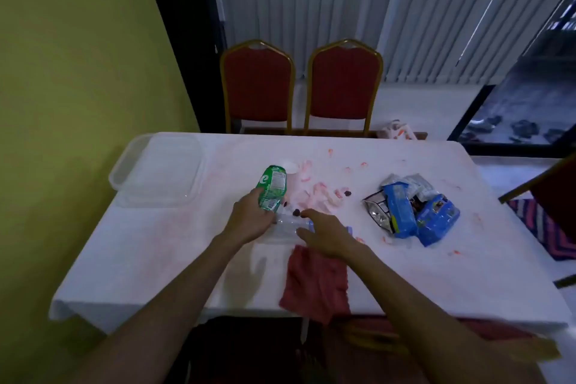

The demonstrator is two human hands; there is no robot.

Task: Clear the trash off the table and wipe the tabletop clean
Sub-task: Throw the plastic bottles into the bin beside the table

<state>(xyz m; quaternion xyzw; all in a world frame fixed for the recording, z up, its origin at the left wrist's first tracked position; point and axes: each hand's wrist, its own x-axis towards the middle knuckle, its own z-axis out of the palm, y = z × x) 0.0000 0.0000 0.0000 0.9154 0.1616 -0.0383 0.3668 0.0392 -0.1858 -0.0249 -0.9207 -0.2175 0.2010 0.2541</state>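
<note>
My left hand (249, 217) grips a crushed green plastic bottle (271, 188) near the table's middle. My right hand (324, 232) rests with fingers spread on a clear plastic bottle (285, 226) lying flat between both hands. A red cloth (316, 280) lies at the table's front edge under my right wrist. Pink and white paper scraps (314, 193) and small dark bits (296, 212) are scattered behind the hands. A heap of blue and silver snack wrappers (411, 210) lies to the right. A white cup (289, 167) stands behind the green bottle.
The table carries a white cloth (156, 259) with pink stains. A clear plastic bin (159, 171) sits at the far left corner beside the yellow-green wall. Two red chairs (300, 87) stand behind the table, another chair (551, 193) at the right.
</note>
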